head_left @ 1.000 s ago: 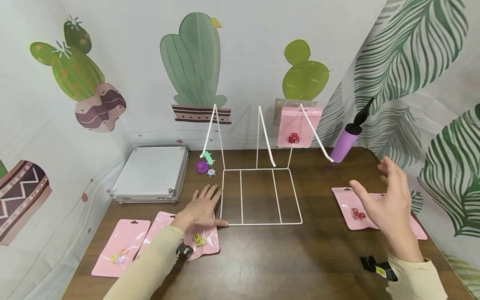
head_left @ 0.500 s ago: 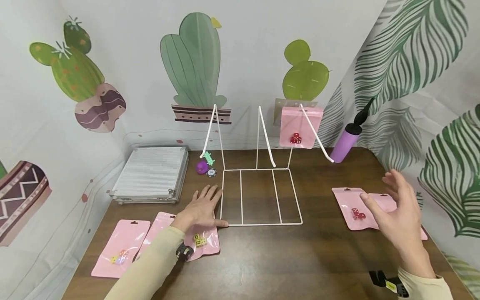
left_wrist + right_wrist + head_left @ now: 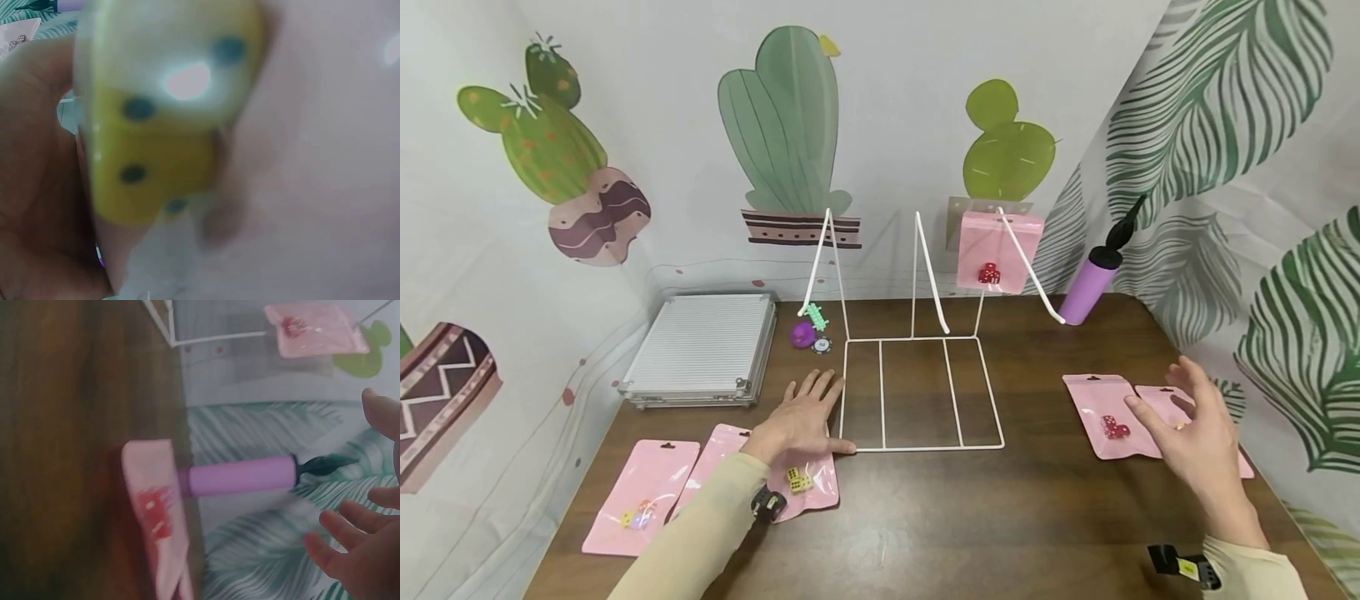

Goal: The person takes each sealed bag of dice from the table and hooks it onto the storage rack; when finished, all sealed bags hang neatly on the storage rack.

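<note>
My left hand (image 3: 797, 425) lies with fingers spread at the front left corner of a white wire rack (image 3: 925, 448), the thumb on its front wire. Partly under that hand is a pink zip bag (image 3: 822, 497) with yellow dice (image 3: 799, 481); the dice fill much of the left wrist view. Over the pink bags at the right, my right hand (image 3: 1201, 446) hovers, fingers loosely bent and holding nothing. One of these is a pink bag with red dice (image 3: 1093, 400); another pink bag (image 3: 1153, 398) is partly hidden by the hand. Another pink bag (image 3: 981, 242) hangs on the rack's right hook.
Further pink bags (image 3: 658, 467) lie at the left. A silver case (image 3: 703, 342) stands behind them. Near the rack are a purple toy (image 3: 802, 335), a green piece (image 3: 816, 316) and a poker chip (image 3: 822, 345). A purple hand pump (image 3: 1088, 292) leans at the back right.
My right hand has moved right and down, away from the hanging bag toward the bags on the right. The hanging bag swings slightly. My left hand stays put.
</note>
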### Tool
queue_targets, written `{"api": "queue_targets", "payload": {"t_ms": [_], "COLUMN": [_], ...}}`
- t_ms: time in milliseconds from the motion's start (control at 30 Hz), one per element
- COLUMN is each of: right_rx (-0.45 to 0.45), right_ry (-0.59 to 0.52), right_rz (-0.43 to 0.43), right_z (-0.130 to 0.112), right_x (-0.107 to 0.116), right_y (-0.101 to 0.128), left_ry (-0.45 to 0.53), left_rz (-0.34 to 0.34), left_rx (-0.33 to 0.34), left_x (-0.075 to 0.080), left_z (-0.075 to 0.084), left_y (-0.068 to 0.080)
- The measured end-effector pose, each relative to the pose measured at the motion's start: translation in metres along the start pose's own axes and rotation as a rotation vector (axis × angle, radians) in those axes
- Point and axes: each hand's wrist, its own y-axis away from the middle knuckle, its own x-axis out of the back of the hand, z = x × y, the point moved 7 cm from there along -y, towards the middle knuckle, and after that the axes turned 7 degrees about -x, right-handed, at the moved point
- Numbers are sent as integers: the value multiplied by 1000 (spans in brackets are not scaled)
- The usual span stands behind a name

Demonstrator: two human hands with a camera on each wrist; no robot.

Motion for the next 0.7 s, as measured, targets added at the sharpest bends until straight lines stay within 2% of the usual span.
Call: {"api": "queue_targets", "payload": {"t_ms": [367, 600, 700], "right_rx": [-43, -51, -39], "right_ry": [139, 265, 286], "right_rz": [-212, -297, -314], "right_z": [41, 61, 65], "right_x": [-19, -32, -38], "right_y": [-9, -14, -17], "left_ry": [9, 11, 21], "left_rz": [-1, 5, 4], "left_rx": [-6, -10, -8], "left_x": [0, 2, 1], "left_z": [2, 1, 1], "left_y": [-1, -1, -1]}}
